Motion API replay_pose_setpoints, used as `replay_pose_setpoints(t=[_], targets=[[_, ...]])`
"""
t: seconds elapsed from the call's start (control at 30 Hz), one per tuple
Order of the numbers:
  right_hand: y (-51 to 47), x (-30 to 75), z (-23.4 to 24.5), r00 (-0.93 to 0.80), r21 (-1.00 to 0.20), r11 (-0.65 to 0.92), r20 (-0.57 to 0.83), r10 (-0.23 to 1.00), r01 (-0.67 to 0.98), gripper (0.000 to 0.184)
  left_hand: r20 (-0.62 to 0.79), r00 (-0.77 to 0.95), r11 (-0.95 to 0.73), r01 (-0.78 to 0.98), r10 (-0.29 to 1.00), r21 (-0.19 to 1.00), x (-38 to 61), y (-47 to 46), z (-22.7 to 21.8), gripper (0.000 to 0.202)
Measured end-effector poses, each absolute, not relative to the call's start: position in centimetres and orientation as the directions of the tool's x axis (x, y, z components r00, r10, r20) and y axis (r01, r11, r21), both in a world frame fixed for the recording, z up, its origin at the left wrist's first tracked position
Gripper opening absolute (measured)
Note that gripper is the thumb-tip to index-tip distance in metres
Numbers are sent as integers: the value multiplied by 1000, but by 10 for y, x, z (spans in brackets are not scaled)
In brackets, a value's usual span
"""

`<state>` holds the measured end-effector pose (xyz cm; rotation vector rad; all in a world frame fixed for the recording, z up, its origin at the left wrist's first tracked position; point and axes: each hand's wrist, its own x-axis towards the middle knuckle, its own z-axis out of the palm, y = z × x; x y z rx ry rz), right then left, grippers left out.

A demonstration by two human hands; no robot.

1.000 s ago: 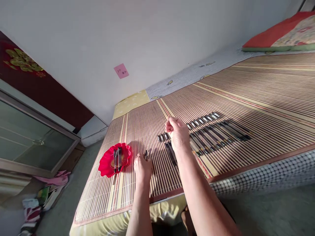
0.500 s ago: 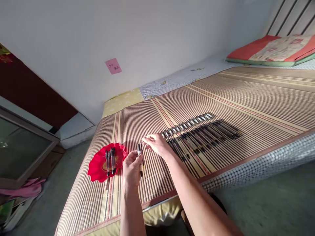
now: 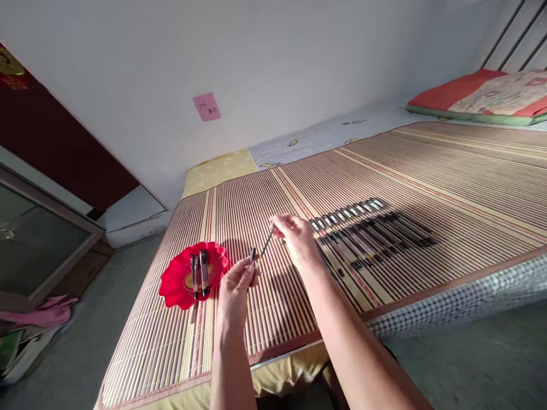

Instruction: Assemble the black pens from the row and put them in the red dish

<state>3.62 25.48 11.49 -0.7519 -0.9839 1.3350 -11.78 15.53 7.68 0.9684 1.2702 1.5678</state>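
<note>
A black pen cap [image 3: 253,254] is pinched between the thumb and fingers of my left hand [image 3: 237,283], its dark end pointing up. My right hand [image 3: 294,234] grips the top of a thin dark pen refill [image 3: 268,242]. The refill slants down to the left, and its lower end is beside my left fingertips; whether it touches the cap is unclear. To the left, a red scalloped plate [image 3: 173,279] holds several clear-barrelled pens [image 3: 204,272] with black caps. Right of my right hand lies a row of black caps [image 3: 348,213], with thin dark sticks [image 3: 376,239] below them.
A striped bamboo mat [image 3: 273,307] covers the bed, with a checked sheet [image 3: 461,299] hanging over its front edge. Folded red bedding [image 3: 461,91] lies far right. A pink note [image 3: 207,107] is on the wall. At left stands a glass-panelled frame [image 3: 43,239].
My right hand, earlier held near the pen in my left, now grips the thin refill, raised and slanting. My left hand has tilted and risen slightly. The view has shifted a little.
</note>
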Motion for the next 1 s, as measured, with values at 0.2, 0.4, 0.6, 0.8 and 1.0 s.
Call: replay_pose_setpoints(t=[0.2, 0.4, 0.6, 0.8, 1.0], targets=[[254, 47, 136, 271, -804, 287, 163, 949, -520, 32, 70, -284, -103, -105, 956, 989, -112, 152, 84, 38], [249, 52, 144, 334, -840, 365, 237, 912, -402, 25, 103, -254, -131, -98, 962, 986, -110, 148, 86, 34], [248, 52, 144, 299, -857, 384, 287, 910, -344, 24, 92, -248, -118, -92, 965, 989, -108, 148, 84, 34], [249, 54, 144, 280, -839, 416, 330, 901, -350, 20, 85, -229, -116, -124, 970, 985, -107, 147, 86, 32], [249, 57, 146, 287, -830, 495, 424, 859, -255, 22, 95, -179, -118, -121, 979, 986, -108, 145, 87, 30]])
